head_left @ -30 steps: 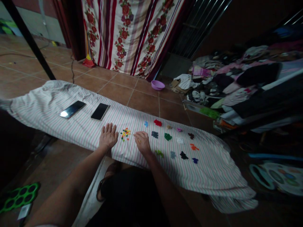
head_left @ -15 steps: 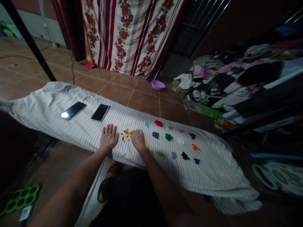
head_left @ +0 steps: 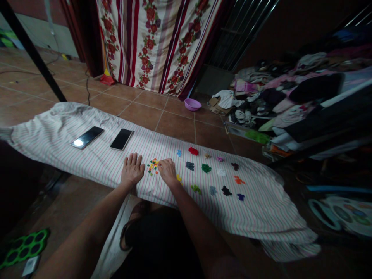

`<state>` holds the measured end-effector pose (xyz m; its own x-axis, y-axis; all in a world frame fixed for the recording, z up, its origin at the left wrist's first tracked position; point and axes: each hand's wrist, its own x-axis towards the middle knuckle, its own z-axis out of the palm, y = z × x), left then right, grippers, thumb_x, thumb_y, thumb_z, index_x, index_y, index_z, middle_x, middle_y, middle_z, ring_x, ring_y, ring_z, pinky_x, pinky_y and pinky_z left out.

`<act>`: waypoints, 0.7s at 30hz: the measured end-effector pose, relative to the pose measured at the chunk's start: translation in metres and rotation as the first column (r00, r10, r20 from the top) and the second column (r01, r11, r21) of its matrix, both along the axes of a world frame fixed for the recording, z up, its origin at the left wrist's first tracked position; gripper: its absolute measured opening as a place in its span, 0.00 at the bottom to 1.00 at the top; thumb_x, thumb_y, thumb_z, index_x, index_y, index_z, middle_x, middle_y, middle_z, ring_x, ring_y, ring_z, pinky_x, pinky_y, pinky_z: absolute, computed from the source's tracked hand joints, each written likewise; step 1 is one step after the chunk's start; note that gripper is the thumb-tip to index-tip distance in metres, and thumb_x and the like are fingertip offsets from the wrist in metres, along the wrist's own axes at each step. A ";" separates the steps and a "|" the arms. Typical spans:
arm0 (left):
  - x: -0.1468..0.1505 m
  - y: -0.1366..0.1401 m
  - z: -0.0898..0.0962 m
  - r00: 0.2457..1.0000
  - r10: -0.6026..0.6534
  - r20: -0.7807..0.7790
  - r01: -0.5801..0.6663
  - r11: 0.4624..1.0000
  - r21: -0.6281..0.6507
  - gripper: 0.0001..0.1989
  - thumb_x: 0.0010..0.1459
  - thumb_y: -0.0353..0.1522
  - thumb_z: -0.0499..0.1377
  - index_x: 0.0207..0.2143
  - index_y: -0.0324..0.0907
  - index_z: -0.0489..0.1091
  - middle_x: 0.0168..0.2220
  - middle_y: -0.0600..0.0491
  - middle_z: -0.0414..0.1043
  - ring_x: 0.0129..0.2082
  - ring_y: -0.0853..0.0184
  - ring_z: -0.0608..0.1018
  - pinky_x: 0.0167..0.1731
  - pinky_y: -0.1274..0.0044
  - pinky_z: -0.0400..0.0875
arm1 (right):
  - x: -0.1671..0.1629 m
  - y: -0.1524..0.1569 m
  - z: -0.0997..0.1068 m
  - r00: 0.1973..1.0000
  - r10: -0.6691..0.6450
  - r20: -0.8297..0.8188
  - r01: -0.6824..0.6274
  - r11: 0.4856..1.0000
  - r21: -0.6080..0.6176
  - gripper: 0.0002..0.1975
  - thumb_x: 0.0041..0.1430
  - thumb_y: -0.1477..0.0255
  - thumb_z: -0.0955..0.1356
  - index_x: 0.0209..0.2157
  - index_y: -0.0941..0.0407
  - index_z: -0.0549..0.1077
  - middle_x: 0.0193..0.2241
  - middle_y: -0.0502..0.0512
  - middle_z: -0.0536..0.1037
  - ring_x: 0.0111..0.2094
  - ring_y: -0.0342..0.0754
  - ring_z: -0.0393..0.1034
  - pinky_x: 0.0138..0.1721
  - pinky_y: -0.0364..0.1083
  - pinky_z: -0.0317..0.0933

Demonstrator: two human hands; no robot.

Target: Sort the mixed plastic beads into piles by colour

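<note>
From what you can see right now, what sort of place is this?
Probably a room in a home: a floral striped curtain hangs at the back, a purple basin sits on the tiled floor, and clothes lie heaped on the right.

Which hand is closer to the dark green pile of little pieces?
Right. The right hand is left of the dark green pile, across the dark grey pile; the left hand lies farther left, beyond the scattered multicoloured pieces.
</note>
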<state>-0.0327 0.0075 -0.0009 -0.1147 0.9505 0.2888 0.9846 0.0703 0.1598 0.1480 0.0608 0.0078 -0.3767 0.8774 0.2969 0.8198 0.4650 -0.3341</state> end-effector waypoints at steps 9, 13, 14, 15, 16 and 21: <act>0.000 -0.001 0.003 0.999 0.012 -0.044 -0.013 0.999 -0.042 0.28 0.63 0.40 0.43 0.61 0.37 0.61 0.64 0.41 0.57 0.65 0.53 0.57 0.62 0.59 0.50 | 0.004 -0.006 0.017 0.990 -0.003 0.138 0.020 0.992 -0.126 0.08 0.61 0.73 0.64 0.39 0.53 0.75 0.38 0.55 0.77 0.46 0.52 0.61 0.46 0.48 0.53; 0.000 0.000 0.002 0.999 0.014 -0.045 -0.017 0.999 -0.045 0.28 0.64 0.40 0.43 0.61 0.37 0.60 0.64 0.41 0.56 0.65 0.53 0.56 0.62 0.59 0.49 | 0.014 -0.004 0.017 0.989 -0.009 0.145 0.031 0.988 -0.152 0.09 0.61 0.73 0.64 0.39 0.53 0.77 0.38 0.55 0.77 0.46 0.52 0.61 0.46 0.48 0.53; 0.000 0.000 0.002 0.999 0.015 -0.039 -0.017 0.999 -0.051 0.28 0.64 0.40 0.43 0.61 0.37 0.60 0.64 0.41 0.56 0.65 0.53 0.56 0.63 0.59 0.49 | 0.018 -0.003 0.017 0.991 -0.009 0.137 0.029 0.989 -0.147 0.09 0.61 0.73 0.64 0.39 0.52 0.77 0.37 0.55 0.78 0.46 0.51 0.62 0.46 0.48 0.53; 0.000 0.000 0.002 0.999 0.016 -0.033 -0.017 0.998 -0.056 0.28 0.63 0.40 0.43 0.61 0.37 0.60 0.64 0.41 0.56 0.66 0.53 0.56 0.63 0.59 0.48 | 0.022 -0.002 0.017 0.992 -0.010 0.128 0.028 0.990 -0.141 0.09 0.61 0.73 0.64 0.38 0.53 0.77 0.36 0.54 0.78 0.45 0.51 0.62 0.47 0.47 0.53; 0.000 0.000 0.002 0.999 0.016 -0.028 -0.018 0.998 -0.060 0.28 0.63 0.40 0.43 0.61 0.37 0.60 0.64 0.41 0.56 0.66 0.53 0.56 0.63 0.59 0.48 | 0.026 -0.001 0.016 0.993 -0.010 0.119 0.027 0.990 -0.137 0.09 0.61 0.73 0.64 0.37 0.53 0.77 0.35 0.54 0.78 0.44 0.51 0.63 0.47 0.47 0.53; 0.000 0.000 0.002 1.000 0.017 -0.017 -0.018 0.998 -0.064 0.28 0.63 0.40 0.43 0.62 0.38 0.59 0.65 0.41 0.55 0.66 0.53 0.55 0.63 0.59 0.47 | 0.046 0.002 0.017 0.997 -0.017 0.069 0.026 0.990 -0.140 0.09 0.61 0.74 0.65 0.36 0.53 0.78 0.34 0.54 0.79 0.41 0.49 0.66 0.46 0.46 0.54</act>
